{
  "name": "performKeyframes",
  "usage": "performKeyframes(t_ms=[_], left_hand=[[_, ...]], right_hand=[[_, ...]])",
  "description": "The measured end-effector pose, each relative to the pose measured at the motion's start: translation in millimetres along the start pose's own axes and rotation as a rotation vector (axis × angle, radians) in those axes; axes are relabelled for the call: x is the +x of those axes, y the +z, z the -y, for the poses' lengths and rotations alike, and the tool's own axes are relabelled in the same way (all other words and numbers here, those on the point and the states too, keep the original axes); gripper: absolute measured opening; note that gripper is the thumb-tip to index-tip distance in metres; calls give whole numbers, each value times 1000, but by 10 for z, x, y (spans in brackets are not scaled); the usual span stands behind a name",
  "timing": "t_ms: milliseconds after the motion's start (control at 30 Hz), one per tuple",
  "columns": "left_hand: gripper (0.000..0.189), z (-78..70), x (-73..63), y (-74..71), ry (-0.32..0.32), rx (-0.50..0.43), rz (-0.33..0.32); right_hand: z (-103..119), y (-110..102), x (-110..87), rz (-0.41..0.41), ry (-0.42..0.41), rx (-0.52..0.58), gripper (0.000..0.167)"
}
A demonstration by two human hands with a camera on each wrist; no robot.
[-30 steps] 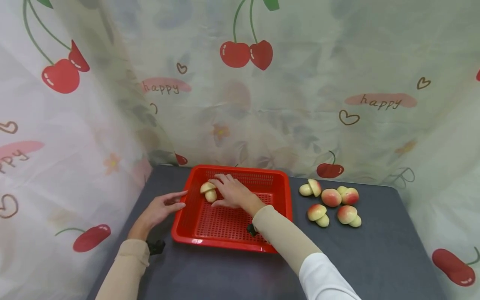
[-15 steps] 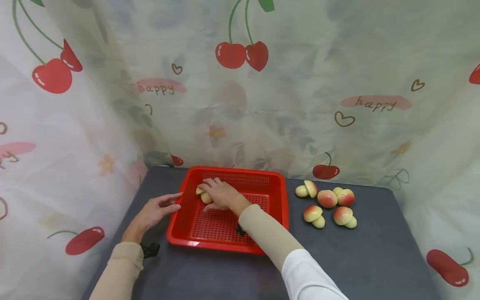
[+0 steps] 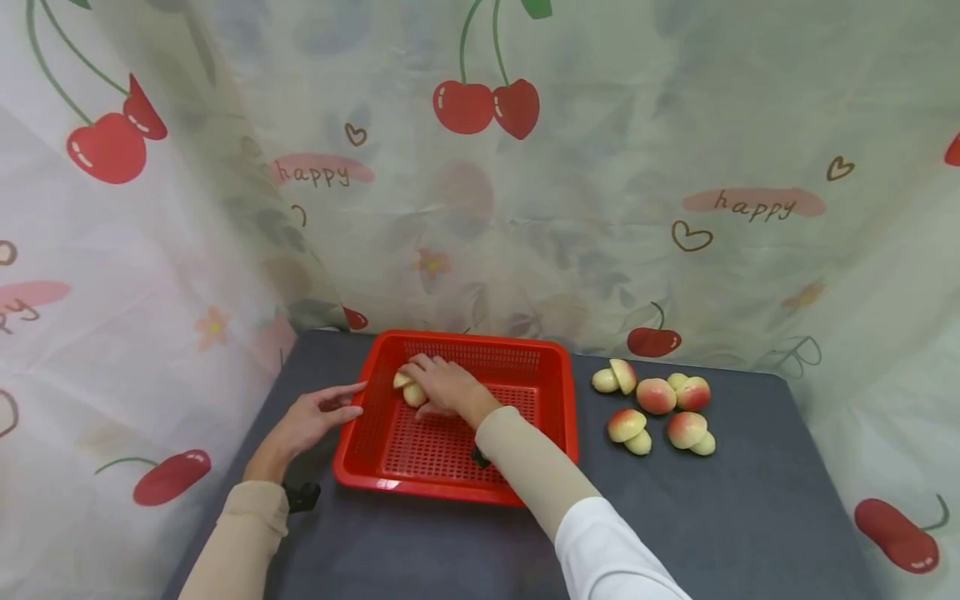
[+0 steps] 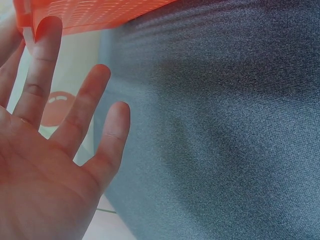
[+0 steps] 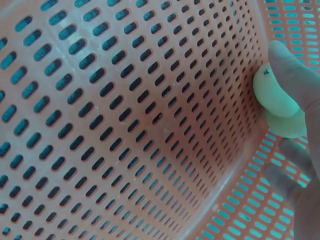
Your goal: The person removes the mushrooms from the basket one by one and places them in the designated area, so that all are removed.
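Note:
A yellow mushroom, apparently artificial (image 3: 413, 395), lies at the far left inside the red plastic basket (image 3: 390, 483). My right hand (image 3: 444, 385) reaches down over it from the right, its fingers curled about the cap. In the right wrist view, the mushroom (image 5: 276, 95) shows between the digits, partly covered by the hand. My left hand (image 3: 311, 423) touches the basket's left side at the rim, with its fingertips and thumb spread. The left wrist view shows the palm (image 4: 45, 180) and fairly straight fingers, some partly behind the red rim.
Several red-and-yellow mushrooms (image 3: 626, 427) lie on the dark grey table (image 3: 750, 500) to the right of the basket. A printed curtain (image 3: 570, 250) stands behind and along both sides of the table.
My right hand has lowered slightly and now covers more of the mushroom. The left hand stays at the basket's side. The whole head view has shifted a little.

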State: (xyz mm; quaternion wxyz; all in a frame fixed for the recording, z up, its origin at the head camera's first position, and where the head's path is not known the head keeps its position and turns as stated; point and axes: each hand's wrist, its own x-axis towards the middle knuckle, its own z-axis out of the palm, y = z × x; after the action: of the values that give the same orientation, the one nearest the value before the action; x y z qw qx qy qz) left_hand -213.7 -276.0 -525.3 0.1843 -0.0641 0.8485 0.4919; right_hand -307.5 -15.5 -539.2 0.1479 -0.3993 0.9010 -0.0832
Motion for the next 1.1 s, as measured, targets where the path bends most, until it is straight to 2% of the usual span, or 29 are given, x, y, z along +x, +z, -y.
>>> performKeyframes(t_ms=[233, 367, 533, 700, 800, 933, 1100], left_hand=[[63, 11, 24, 6, 19, -10, 4], [62, 10, 25, 17, 9, -18, 0], [62, 0, 17, 27, -5, -19, 0], [62, -4, 3, 14, -12, -17, -1], [63, -8, 7, 3, -5, -14, 0], [62, -6, 13, 0, -8, -10, -10], [63, 0, 8, 12, -20, -9, -19]], right_hand=[[10, 4, 24, 22, -1, 37, 71], [5, 10, 20, 34, 15, 56, 61], [5, 6, 13, 30, 14, 98, 56], [17, 3, 22, 25, 11, 83, 51], [21, -1, 29, 29, 20, 79, 52], [9, 6, 22, 49, 41, 82, 60], [-3, 33, -26, 61, 96, 143, 63]])
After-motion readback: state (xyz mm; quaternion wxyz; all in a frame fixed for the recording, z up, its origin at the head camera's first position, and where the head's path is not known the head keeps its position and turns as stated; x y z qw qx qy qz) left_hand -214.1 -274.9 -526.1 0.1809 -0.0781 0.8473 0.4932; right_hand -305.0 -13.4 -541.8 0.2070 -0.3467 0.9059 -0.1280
